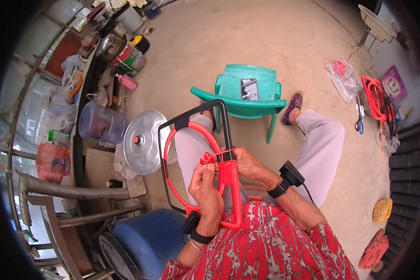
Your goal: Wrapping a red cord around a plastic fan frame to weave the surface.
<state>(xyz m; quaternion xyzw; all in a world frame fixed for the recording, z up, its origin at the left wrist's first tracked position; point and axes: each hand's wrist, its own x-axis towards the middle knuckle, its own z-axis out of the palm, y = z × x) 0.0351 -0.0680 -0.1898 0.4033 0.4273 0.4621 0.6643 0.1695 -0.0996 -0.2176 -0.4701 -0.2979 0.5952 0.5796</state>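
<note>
Propped upright in my lap is a black rectangular frame (225,122) with rounded corners and a ring inside it. Red cord wrapping (238,191) covers its near right corner and parts of the ring. My left hand (205,189) is closed, thumb and fingers pinching a small bundle of red cord (207,158) inside the frame. A strand runs from the bundle across to the frame's right bar. At that bar, just above the wrapped part, my right hand (249,163) is closed with its fingertips on the cord; the fingertips are partly hidden.
Ahead stands a small green plastic chair (247,79) with a phone (249,88) on it. Left are a metal lid (147,140), a clear water jug (101,122) and a blue barrel (149,238). Scissors (359,122) and a red-wrapped frame (374,98) lie at right.
</note>
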